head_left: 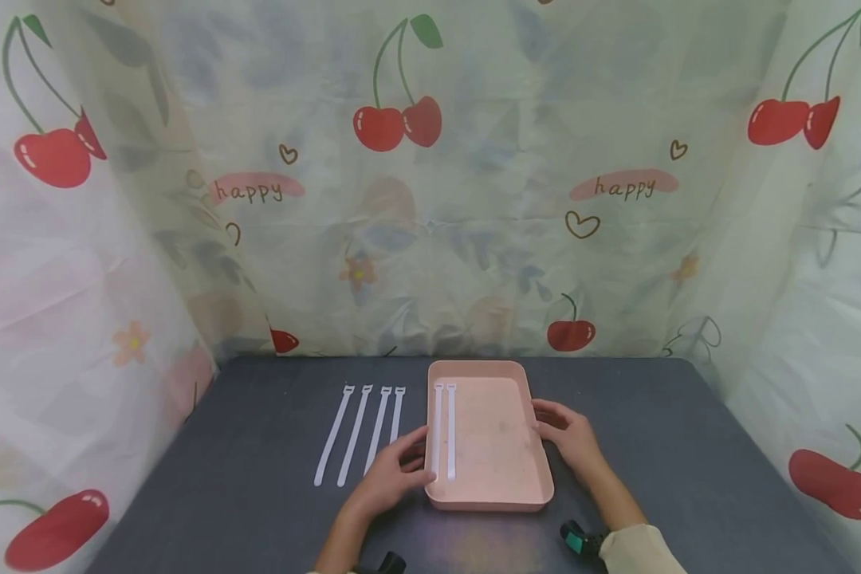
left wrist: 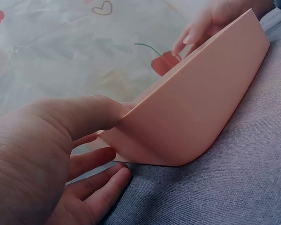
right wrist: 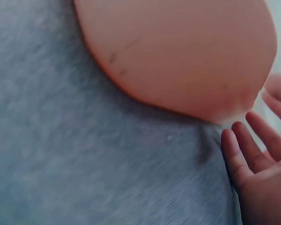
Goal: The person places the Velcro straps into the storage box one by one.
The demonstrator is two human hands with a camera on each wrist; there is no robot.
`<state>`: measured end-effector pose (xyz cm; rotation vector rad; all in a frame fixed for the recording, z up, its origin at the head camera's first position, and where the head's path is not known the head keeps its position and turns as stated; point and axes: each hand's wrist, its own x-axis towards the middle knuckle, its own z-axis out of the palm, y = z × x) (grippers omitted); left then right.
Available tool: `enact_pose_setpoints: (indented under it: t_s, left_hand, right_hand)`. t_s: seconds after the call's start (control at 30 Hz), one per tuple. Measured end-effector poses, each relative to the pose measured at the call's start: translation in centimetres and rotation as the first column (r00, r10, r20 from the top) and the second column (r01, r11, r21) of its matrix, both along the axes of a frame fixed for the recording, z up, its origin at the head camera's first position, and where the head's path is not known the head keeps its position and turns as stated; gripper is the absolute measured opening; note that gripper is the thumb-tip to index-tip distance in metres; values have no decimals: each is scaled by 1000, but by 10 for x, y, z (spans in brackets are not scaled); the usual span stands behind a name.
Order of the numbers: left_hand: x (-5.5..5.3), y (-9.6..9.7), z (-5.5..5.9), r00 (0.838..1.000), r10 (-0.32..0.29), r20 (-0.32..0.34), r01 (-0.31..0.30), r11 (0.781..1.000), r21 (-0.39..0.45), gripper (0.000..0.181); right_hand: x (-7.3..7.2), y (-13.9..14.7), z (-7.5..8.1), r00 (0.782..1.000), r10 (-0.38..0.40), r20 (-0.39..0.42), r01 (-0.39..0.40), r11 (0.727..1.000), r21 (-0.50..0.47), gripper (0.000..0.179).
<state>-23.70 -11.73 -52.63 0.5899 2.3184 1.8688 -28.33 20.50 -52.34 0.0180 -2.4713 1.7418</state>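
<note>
A pink rectangular tray [head_left: 488, 430] lies on the dark tabletop between both hands. Inside it, along the left wall, lie two white straps [head_left: 451, 438] with slotted heads, side by side. My left hand [head_left: 391, 478] grips the tray's left wall; in the left wrist view its thumb [left wrist: 96, 112] hooks over the rim and the fingers are outside, below. At the opposite side, my right hand [head_left: 570, 438] is against the tray's edge, its fingers [right wrist: 246, 145] fairly straight and spread in the right wrist view. Whether they press on the wall is unclear.
Several more white straps [head_left: 353, 434] lie in a row left of the tray, heads away from me; the left hand partly covers the nearest ones. A cherry-print curtain [head_left: 430, 239] encloses the dark table [head_left: 244, 478] at the back and sides.
</note>
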Motion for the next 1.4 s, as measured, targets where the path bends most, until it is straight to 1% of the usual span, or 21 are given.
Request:
enact_pose_setpoints:
  t_s: [0.1, 0.3, 0.4, 0.6, 0.8, 0.97, 1.13, 1.4]
  left_hand:
    - [-2, -1, -3, 1000, 3, 0, -3, 1000, 3, 72]
    - [-1, -1, -2, 1000, 1, 3, -1, 1000, 10, 72]
    - [-2, -1, -1, 1000, 3, 9, -3, 1000, 3, 72]
    - [-4, -1, -4, 1000, -3, 7, 3, 1000, 11, 72]
    - [-5, 0, -8, 1000, -1, 12, 1, 1000, 26, 72]
    - [-4, -2, -5, 1000, -7, -11, 8, 999, 31, 72]
    - [-5, -3, -4, 1000, -17, -23, 18, 1000, 23, 72]
    - [-3, -2, -6, 999, -23, -24, 24, 999, 43, 73]
  right_hand:
    - [2, 3, -4, 1000, 24, -7, -24, 999, -36, 44]
    - [3, 7, -9, 998, 65, -26, -67, 994, -80, 47]
    - [2, 7, -10, 997, 69, -18, -70, 994, -84, 48]
    - [4, 8, -12, 998, 69, 4, -68, 994, -87, 47]
    - [9, 12, -12, 994, 103, 30, -99, 990, -100, 48]
    - [13, 13, -9, 990, 133, 49, -128, 986, -104, 50]
    - [16, 13, -8, 990, 132, 58, -127, 988, -83, 50]
    - [21, 11, -5, 989, 133, 68, -125, 986, -106, 48]
